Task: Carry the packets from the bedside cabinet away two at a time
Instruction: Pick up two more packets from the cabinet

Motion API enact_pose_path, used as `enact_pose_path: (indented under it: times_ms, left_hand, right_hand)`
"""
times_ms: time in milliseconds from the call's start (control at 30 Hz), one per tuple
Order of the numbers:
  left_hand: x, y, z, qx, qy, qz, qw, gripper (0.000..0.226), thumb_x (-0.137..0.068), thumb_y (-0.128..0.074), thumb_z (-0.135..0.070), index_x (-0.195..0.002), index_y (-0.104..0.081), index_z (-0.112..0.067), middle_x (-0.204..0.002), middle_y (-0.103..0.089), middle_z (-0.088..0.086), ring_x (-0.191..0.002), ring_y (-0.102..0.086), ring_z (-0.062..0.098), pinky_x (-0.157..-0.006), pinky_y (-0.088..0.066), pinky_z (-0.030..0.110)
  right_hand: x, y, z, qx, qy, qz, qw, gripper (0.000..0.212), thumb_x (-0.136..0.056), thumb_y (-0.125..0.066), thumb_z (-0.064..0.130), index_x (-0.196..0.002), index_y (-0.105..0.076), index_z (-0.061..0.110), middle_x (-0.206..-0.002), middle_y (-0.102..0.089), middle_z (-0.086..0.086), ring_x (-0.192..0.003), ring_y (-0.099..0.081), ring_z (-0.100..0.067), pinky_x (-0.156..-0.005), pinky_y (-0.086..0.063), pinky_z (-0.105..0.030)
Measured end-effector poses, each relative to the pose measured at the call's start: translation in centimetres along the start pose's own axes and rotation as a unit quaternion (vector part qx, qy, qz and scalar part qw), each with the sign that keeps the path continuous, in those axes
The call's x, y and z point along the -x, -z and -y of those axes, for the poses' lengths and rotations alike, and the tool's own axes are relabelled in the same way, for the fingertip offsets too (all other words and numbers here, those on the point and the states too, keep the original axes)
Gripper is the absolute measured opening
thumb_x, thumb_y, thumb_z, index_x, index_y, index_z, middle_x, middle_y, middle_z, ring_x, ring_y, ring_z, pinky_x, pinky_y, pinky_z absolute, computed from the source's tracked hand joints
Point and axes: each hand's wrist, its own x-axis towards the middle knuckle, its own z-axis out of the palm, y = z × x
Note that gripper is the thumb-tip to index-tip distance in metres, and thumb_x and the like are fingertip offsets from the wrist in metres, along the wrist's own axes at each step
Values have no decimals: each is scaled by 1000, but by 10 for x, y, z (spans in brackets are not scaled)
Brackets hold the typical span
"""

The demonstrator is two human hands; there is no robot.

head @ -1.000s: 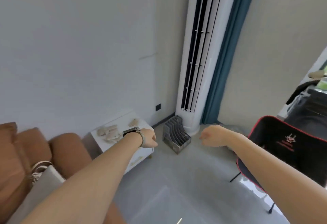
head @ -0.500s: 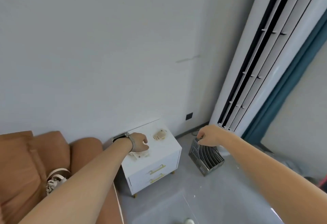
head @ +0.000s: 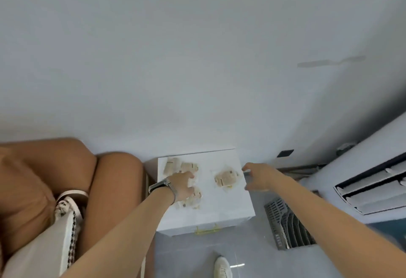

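White bedside cabinet [head: 222,214] against the pale wall, seen from above, gold drawer handle [head: 207,230] on its front edge. Several packets on top of the cabinet: a cluster of packets [head: 179,167] at the back left corner, one single packet [head: 226,179] near the right edge, another packet [head: 196,196] toward the middle left. Left hand [head: 181,186], watch [head: 161,185] on the wrist, down on the cabinet top with fingers curled onto the middle-left packet, apparently gripping it, though partly hidden. Right hand [head: 260,176] hovering just past the cabinet's right edge, fingers spread and relaxed, holding nothing, close beside the single packet but not touching it. Brown sofa [head: 66,179] to the cabinet's left, with a pale bag [head: 44,249] on it. Grey file rack [head: 287,225] on the floor to the cabinet's right, beside a tall white air conditioner [head: 369,179]. White shoe [head: 223,266] on the floor in front of the cabinet.
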Motion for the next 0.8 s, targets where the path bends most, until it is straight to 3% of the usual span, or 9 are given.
enact_pose_path:
  times_ms: [133, 333, 500, 633, 800]
  left_hand:
    - [-51, -35, 33, 16, 35, 49, 998, 54, -95, -48, -34, -146, -33, -26, -123, -59, 2, -101, -64, 21, -90, -53, 39]
    - [-138, -104, 67, 34, 51, 86, 994, 53, -96, -46, -33, -146, -31, -27, -136, -52, 1, -115, -57, 20, -97, -48, 38]
    - [-196, -154, 62, 75, 19, 121, 990, 48, -97, -45, -32, -144, -35, -26, -134, -53, -1, -118, -54, 20, -100, -45, 38]
    - [-237, -178, 50, 122, 5, 101, 987, 47, -98, -45, -29, -144, -37, -24, -132, -53, -1, -120, -53, 18, -100, -46, 36]
    - [-262, -201, 37, 203, 9, 102, 974, 46, -97, -48, -27, -142, -40, -22, -133, -53, 1, -119, -53, 16, -95, -43, 26]
  right_hand:
    - [-80, -54, -5, -15, 5, 50, 999, 63, -84, -64, 29, -142, -38, 30, -134, -54, 4, -114, -56, -17, -92, -50, -31]
    - [-180, -142, -30, -7, -5, 78, 997, 53, -89, -58, 22, -139, -42, 29, -132, -56, 3, -120, -51, -17, -93, -48, -30]
    - [-251, -162, -50, 50, -3, 14, 999, 41, -93, -58, 27, -133, -47, 30, -125, -60, 4, -118, -50, -17, -89, -51, -34]
    - [-295, -161, -55, 81, -2, -108, 991, 65, -87, -69, 34, -144, -37, 29, -144, -42, 2, -132, -34, -24, -104, -37, -36]
    - [-325, -167, -56, 128, 2, -78, 989, 91, -81, -71, 49, -152, -18, 29, -152, -27, 0, -139, -22, -29, -112, -23, -41]
